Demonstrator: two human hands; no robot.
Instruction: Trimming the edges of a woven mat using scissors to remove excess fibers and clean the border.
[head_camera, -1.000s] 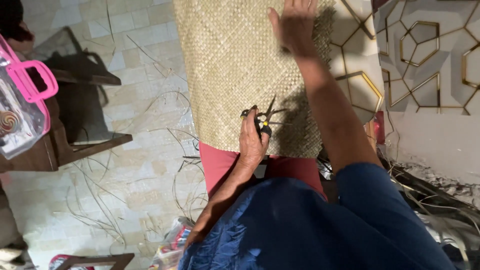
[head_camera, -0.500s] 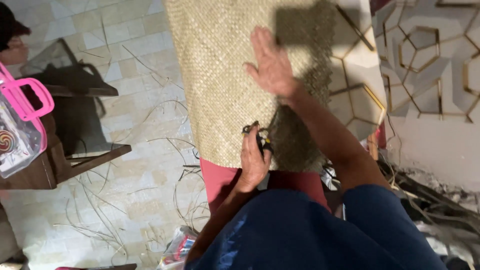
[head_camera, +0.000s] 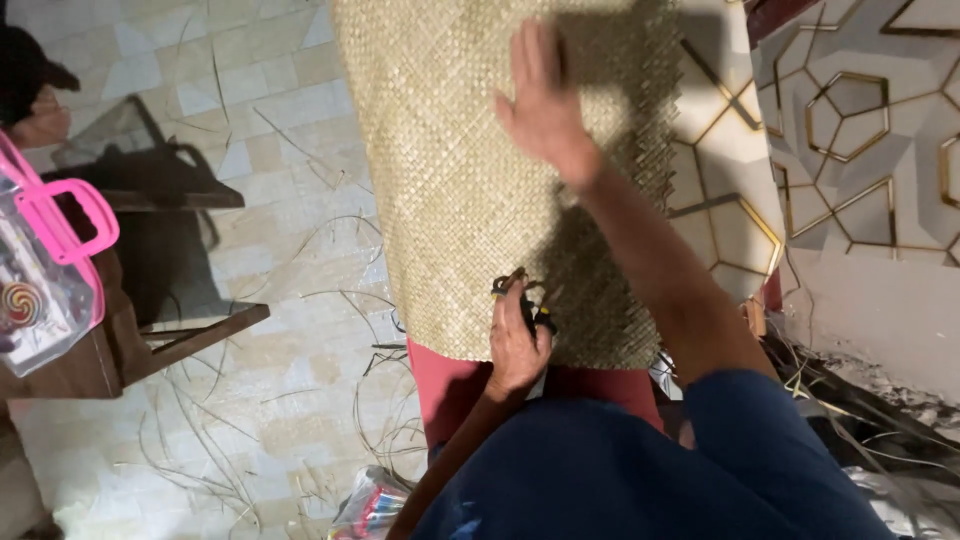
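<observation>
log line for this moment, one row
left hand: grips scissors | right hand: flat on woven mat | mat: over lap | floor: loose straw strands

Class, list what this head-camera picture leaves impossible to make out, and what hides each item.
- Woven mat: its far end is cut off by the top edge.
- Scissors: the blades are mostly hidden by the left hand and shadow.
- Right hand: the palm is hidden, facing down on the mat.
- Pink-handled clear case: cut off by the left edge.
</observation>
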